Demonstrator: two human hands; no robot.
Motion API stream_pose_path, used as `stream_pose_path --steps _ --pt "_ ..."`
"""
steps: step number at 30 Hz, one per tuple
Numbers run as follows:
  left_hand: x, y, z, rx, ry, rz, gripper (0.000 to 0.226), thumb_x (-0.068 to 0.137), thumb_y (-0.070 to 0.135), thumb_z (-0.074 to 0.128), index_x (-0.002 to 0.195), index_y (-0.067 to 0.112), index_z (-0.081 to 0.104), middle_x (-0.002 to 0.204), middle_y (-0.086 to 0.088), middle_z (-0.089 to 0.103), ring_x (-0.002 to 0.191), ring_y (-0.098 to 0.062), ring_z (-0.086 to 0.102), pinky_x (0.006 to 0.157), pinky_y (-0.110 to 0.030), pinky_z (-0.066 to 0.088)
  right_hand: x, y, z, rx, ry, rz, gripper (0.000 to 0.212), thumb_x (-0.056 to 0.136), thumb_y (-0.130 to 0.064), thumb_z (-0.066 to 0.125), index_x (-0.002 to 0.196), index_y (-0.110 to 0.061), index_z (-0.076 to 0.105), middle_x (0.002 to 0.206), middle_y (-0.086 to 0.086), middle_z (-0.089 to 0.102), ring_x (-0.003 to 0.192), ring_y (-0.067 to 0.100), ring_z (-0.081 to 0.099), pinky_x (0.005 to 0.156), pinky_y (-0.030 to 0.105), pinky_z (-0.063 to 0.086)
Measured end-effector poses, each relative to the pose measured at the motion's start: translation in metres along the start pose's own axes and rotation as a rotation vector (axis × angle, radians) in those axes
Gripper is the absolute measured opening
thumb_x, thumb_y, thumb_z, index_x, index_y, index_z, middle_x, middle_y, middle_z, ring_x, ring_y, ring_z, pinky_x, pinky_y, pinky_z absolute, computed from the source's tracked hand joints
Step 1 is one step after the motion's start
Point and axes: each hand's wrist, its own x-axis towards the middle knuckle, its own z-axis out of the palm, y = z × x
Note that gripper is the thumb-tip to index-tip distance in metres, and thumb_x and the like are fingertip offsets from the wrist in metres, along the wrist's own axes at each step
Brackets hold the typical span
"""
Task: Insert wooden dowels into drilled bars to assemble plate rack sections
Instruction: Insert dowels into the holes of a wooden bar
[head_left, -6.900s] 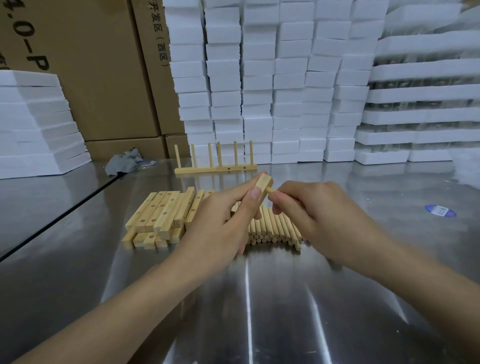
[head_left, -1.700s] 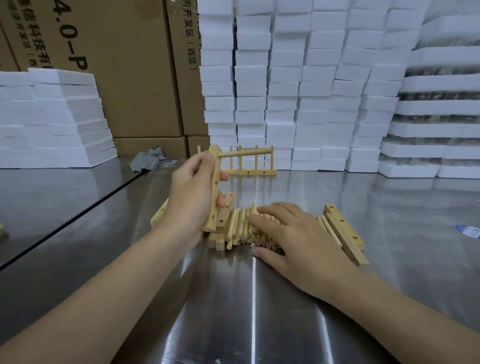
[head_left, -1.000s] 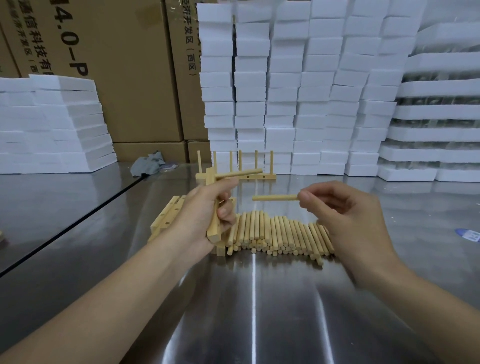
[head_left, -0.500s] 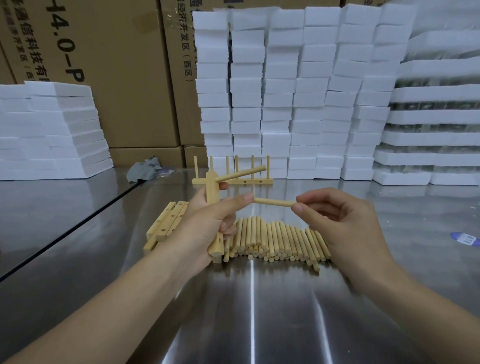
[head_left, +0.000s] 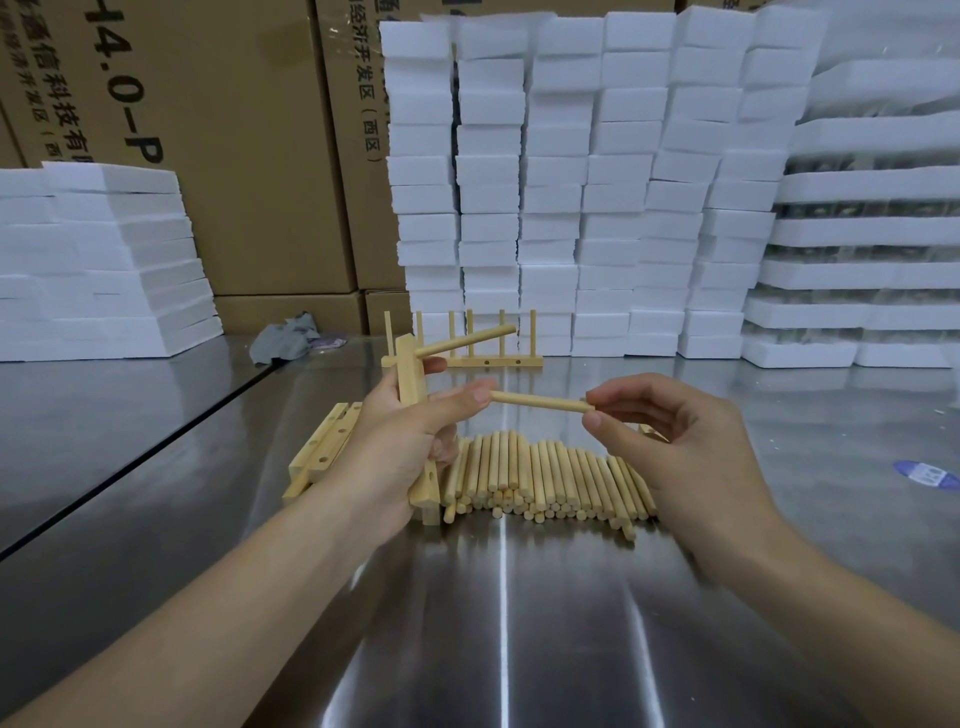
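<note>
The left hand (head_left: 400, 447) grips a drilled bar (head_left: 411, 379) upright above the steel surface (head_left: 519, 623), one dowel (head_left: 466, 340) already stuck in near its top. The right hand (head_left: 675, 441) pinches a second dowel (head_left: 540, 401) by its end, the tip touching the left thumb.

The left hand (head_left: 400, 452) covered the middle of the bar (head_left: 410, 374) it gripped, so the holes there could not be seen. The left end of the loose dowel (head_left: 535, 401) met the left thumb's tip; whether it reached the bar could not be told. The right hand (head_left: 670, 447), which pinched the dowel's other end, hid all but a sliver of the wood behind it. The blue label (head_left: 930, 474) was cut off by the right edge, its print too small to read.
</note>
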Motion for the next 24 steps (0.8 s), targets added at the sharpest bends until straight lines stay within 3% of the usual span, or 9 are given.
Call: stream_pose_path --steps 2,6,9,14,17,21,24 --pt "0.001 0.000 -0.001 0.014 -0.005 -0.009 0.059 0.088 0.009 0.084 0.135 0.014 0.049 0.118 -0.009 0.081 0.047 -0.009 0.034 0.048 -0.020 0.041 0.000 0.000 0.000 -0.006 -0.006 -0.005 0.024 0.089 -0.013 0.081 0.092 -0.036 0.078 0.094 -0.010 0.079 0.095 0.007 0.074 0.084 0.026 0.056" --pt "0.000 -0.001 -0.002 0.032 -0.027 -0.007 0.056 0.093 0.007 0.079 0.138 0.014 0.048 0.120 -0.008 0.080 0.049 -0.009 0.034 0.051 -0.021 0.040 0.000 0.003 -0.001 -0.013 -0.012 0.000 0.023 0.089 -0.013 0.080 0.094 -0.036 0.078 0.096 -0.009 0.078 0.096 0.008 0.073 0.083 0.029 0.057" --pt "-0.002 -0.002 -0.001 0.091 -0.054 0.037 0.055 0.092 0.008 0.081 0.137 0.019 0.051 0.119 -0.008 0.080 0.050 -0.003 0.048 0.055 -0.023 0.039 -0.001 0.007 0.000 -0.068 -0.050 -0.007 0.022 0.091 -0.017 0.079 0.099 -0.037 0.076 0.094 -0.009 0.076 0.094 0.009 0.072 0.072 0.018 0.054" --pt "-0.008 -0.010 0.009 0.187 -0.140 0.066 0.055 0.090 0.020 0.086 0.134 0.024 0.053 0.120 -0.004 0.080 0.051 -0.001 0.057 0.061 -0.027 0.042 -0.008 0.015 0.010 -0.179 -0.233 0.017 0.016 0.093 -0.037 0.077 0.108 -0.041 0.072 0.082 -0.008 0.071 0.071 0.007 0.062 0.063 0.017 0.047" --pt "-0.011 -0.011 0.012 0.200 -0.163 0.056 0.055 0.087 0.024 0.085 0.132 0.022 0.054 0.119 -0.005 0.081 0.055 0.001 0.064 0.065 -0.033 0.042 -0.012 0.015 0.014 -0.196 -0.311 0.034 0.010 0.096 -0.037 0.073 0.106 -0.038 0.075 0.080 -0.010 0.069 0.068 0.005 0.058 0.062 0.017 0.046" --pt "-0.013 -0.011 0.018 0.142 -0.184 0.032 0.051 0.087 0.043 0.088 0.126 0.025 0.062 0.117 -0.010 0.080 0.047 -0.006 0.042 0.053 -0.019 0.045 -0.013 0.010 0.014 -0.093 -0.339 0.114 0.014 0.098 -0.034 0.061 0.097 -0.031 0.075 0.070 -0.010 0.062 0.060 0.003 0.051 0.057 0.018 0.040" --pt "-0.013 -0.010 0.024 0.005 -0.145 -0.057 0.054 0.097 0.063 0.064 0.126 0.017 0.066 0.115 -0.005 0.079 0.044 -0.009 0.033 0.050 -0.023 0.038 -0.011 0.005 0.011 -0.042 -0.389 0.202 0.026 0.093 -0.038 0.047 0.091 -0.026 0.070 0.058 -0.009 0.044 0.050 0.005 0.037 0.053 0.026 0.030"
